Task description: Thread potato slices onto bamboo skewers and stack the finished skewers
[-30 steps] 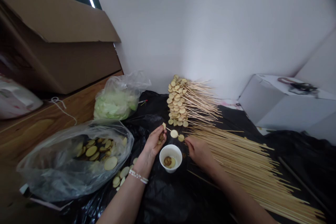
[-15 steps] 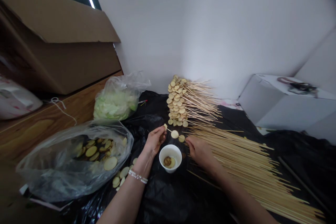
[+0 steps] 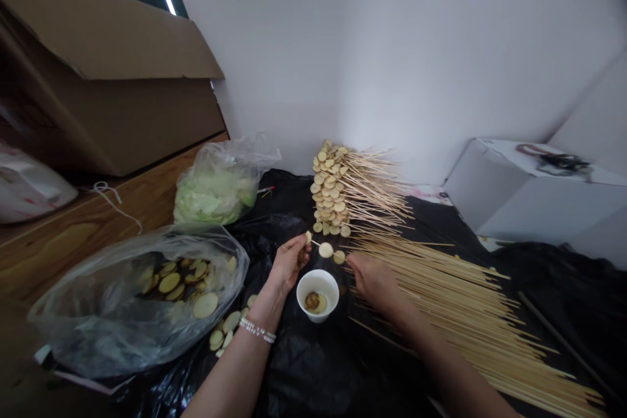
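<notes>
My left hand (image 3: 290,260) pinches a potato slice (image 3: 308,237) at the tip of a thin wooden skewer. Two more slices sit on that skewer, a pale one (image 3: 326,249) and a yellower one (image 3: 339,257). My right hand (image 3: 371,279) grips the skewer from the other side, its fingers closed just past the yellower slice. Below the skewer, between my wrists, stands a white cup (image 3: 334,304) with a few slices in it. Beyond my hands lies a stack of finished potato skewers (image 3: 329,186), slices to the left and sticks to the right.
Bare skewers (image 3: 470,320) cover the right side of the black plastic sheet (image 3: 304,372). At left lies an open clear bag (image 3: 98,320) of slices, with loose slices (image 3: 231,322) beside it. Behind are a bag of cut greens (image 3: 215,192), a cardboard box (image 3: 127,111) and a white box (image 3: 494,189).
Almost nothing differs. Both hands stay on the skewer, and the slices keep nearly the same places along it.
</notes>
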A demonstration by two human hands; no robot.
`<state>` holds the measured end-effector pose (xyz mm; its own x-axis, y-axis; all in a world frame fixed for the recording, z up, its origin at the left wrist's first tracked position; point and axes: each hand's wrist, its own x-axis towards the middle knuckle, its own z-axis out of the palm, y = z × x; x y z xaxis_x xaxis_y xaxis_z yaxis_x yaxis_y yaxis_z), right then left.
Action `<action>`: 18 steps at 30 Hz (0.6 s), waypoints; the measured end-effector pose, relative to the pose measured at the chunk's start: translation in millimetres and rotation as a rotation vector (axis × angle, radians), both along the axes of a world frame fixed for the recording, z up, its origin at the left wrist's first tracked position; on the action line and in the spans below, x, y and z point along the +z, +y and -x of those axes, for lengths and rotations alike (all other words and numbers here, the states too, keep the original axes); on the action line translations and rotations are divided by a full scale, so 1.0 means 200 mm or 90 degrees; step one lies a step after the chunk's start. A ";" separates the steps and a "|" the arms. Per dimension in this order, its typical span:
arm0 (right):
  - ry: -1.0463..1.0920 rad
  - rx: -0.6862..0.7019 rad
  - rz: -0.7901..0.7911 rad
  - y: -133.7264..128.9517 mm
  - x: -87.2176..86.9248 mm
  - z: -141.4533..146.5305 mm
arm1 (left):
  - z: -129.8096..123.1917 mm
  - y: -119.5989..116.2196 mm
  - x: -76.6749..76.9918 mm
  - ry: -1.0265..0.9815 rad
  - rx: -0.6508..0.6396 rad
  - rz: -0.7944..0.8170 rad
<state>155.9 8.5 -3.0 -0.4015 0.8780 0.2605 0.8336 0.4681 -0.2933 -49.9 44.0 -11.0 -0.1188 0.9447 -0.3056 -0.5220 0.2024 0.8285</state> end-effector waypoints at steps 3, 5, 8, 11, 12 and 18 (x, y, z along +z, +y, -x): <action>0.006 0.005 0.011 0.00 0.00 0.00 | 0.01 0.00 -0.01 0.025 -0.004 -0.009; 0.016 0.010 0.013 0.00 0.00 0.00 | 0.01 0.01 -0.02 0.043 -0.007 -0.015; 0.021 0.004 0.004 0.00 -0.02 0.00 | 0.01 0.01 -0.03 0.060 -0.001 -0.015; 0.009 -0.008 -0.008 0.00 -0.03 0.00 | 0.01 0.01 -0.03 0.070 0.003 -0.017; 0.007 -0.010 -0.011 0.00 -0.03 0.00 | 0.01 0.01 -0.03 0.072 0.000 -0.018; 0.008 -0.004 0.001 0.00 -0.03 0.01 | 0.00 0.00 -0.02 0.084 -0.008 -0.026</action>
